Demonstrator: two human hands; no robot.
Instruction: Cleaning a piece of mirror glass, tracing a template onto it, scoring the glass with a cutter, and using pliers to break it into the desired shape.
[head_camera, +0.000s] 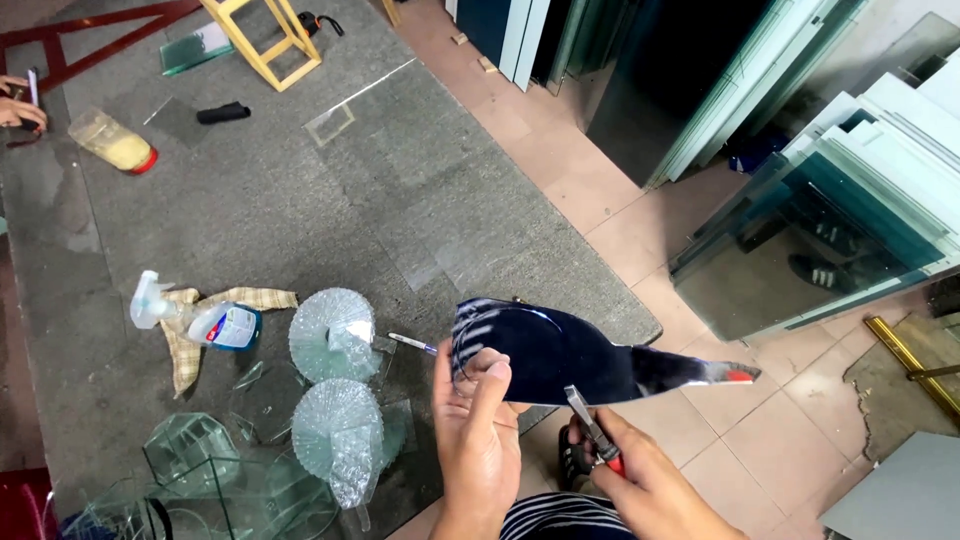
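Our left hand (478, 425) pinches one dark mirror offcut (560, 352), thumb on the near face and fingers curled behind its rounded left end. Our right hand (650, 485) is closed around one pair of pliers (590, 428) with red handles, and the metal tips touch the lower edge of the offcut near its middle. The offcut is held in the air, past the front edge of the table (300, 200), and tapers to a thin point on the right above the tiled floor (720, 450).

On the table just left of our hands we count one glass cutter (412, 343) and two round glass discs (333, 335) with ribbed faces, one behind the other. Clear curved glass scraps (190, 450) crowd the near left corner. Further left lie one spray bottle (200, 318) on one checked cloth (185, 345), then one clear bottle with a red cap (112, 141), one black lump (223, 112) and one small framed pane (330, 122). One yellow wooden stool (265, 35) stands at the far end. Another person's hand (20, 105) shows at the far left edge.

The middle of the table is bare grey felt. To the right, many glass sheets (850, 200) lean in a stack, leaving a strip of floor between them and the table
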